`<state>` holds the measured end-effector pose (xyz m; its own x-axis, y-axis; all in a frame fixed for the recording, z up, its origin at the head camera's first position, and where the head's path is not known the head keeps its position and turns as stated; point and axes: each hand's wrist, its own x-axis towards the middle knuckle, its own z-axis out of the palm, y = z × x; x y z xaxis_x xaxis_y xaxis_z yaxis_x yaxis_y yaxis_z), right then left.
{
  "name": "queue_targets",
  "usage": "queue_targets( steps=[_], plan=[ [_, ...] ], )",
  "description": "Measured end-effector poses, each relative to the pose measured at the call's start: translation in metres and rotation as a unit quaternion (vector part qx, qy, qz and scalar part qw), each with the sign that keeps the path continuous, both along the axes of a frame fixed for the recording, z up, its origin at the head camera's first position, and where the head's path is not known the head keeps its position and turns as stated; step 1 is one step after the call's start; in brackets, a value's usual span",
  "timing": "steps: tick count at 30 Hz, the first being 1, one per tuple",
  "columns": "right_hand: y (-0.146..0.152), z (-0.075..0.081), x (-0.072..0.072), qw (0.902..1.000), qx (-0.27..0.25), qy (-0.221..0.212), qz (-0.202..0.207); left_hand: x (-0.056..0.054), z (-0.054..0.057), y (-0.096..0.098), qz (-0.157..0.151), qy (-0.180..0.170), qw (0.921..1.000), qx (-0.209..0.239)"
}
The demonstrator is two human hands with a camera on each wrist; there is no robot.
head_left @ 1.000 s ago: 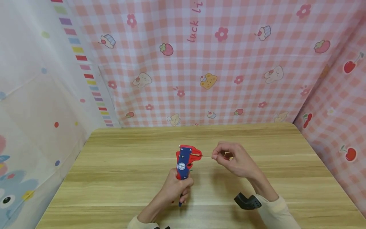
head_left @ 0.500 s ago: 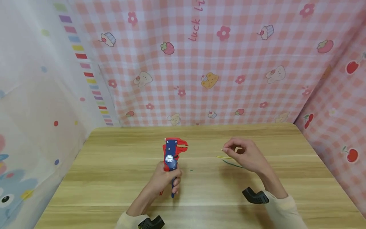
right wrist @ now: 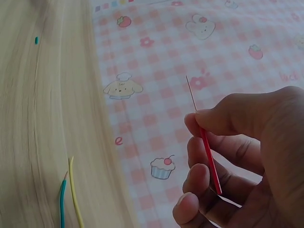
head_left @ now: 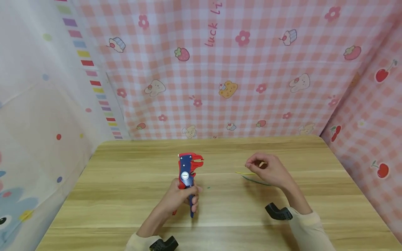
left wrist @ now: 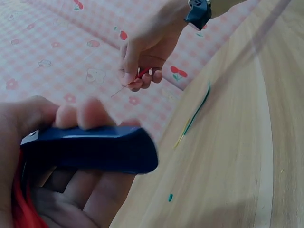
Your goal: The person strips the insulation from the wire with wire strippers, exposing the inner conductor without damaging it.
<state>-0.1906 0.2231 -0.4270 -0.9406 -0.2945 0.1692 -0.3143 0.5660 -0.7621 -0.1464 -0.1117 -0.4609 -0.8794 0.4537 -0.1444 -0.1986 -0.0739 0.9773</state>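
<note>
My left hand point(head_left: 180, 195) grips the handles of a red and blue wire stripper point(head_left: 186, 170), held upright above the table with its jaws parted. In the left wrist view its blue handle point(left wrist: 95, 149) lies across my fingers. To the right, my right hand point(head_left: 270, 170) pinches a short red wire point(right wrist: 211, 164) between thumb and forefinger. A thin bare strand point(right wrist: 191, 92) sticks out from the wire past the fingertips. The tool and the red wire are apart. Beneath my right hand, a yellow wire point(head_left: 245, 173) and a green wire point(head_left: 255, 180) lie on the table.
A small green piece point(head_left: 208, 188) lies on the wooden table point(head_left: 125, 195) between my hands. A pink checked cloth point(head_left: 194, 69) hangs behind the table, with more cloth at both sides. Black wrist devices point(head_left: 277, 211) sit at both cuffs.
One second ago the strand reached into the stripper's jaws. Since then the stripper has moved left and my right hand right, with the wire out of the jaws. The last half second shows little change.
</note>
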Motion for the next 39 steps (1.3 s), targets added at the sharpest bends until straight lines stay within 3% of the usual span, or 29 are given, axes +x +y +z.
queue_targets(
  steps=[6, 17, 39],
  plan=[
    [0.003, -0.008, -0.004, 0.9997, 0.015, 0.000, -0.018, -0.002, -0.001, -0.001, -0.020, -0.010, 0.9996, -0.015],
    [0.011, -0.019, -0.012, 0.9982, 0.025, -0.011, -0.053, -0.009, -0.010, -0.011, 0.009, -0.022, 0.9995, -0.023],
    [0.027, -0.051, -0.025, 0.9939, 0.054, -0.030, -0.092, -0.013, -0.010, -0.014, 0.005, -0.029, 0.9995, -0.011]
  ],
)
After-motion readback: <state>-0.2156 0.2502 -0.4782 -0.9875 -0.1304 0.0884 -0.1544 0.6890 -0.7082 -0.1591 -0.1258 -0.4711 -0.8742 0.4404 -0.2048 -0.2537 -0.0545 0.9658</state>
